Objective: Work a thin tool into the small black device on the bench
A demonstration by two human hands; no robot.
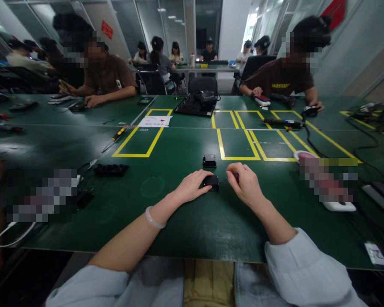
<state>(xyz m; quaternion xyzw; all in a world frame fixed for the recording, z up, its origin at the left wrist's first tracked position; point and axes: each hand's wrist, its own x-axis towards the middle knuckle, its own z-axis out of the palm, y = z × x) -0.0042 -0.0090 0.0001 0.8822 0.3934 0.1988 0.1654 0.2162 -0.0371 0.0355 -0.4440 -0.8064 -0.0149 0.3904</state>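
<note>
Table (179,230): smooth and semi-gloss, throwing back pale patches of overhead light.
Near block (214,181): hard, plastic-looking, with a low sheen on its top face.
Far block (209,160): the same plastic look, its top smooth.
Tool (236,175): a dark handle, seemingly plastic; the finish is too small to tell.
Bangle (153,219): smooth, polished and slightly translucent; stone, glass or plastic, it is hard to say.
Sleeves (307,266): matt cloth, softly creased.
Tape (131,155): thin, flat strips, mostly dull.
Sheet (155,121): matt printed paper.
Partition (147,25): glossy glass catching ceiling lights.
</note>
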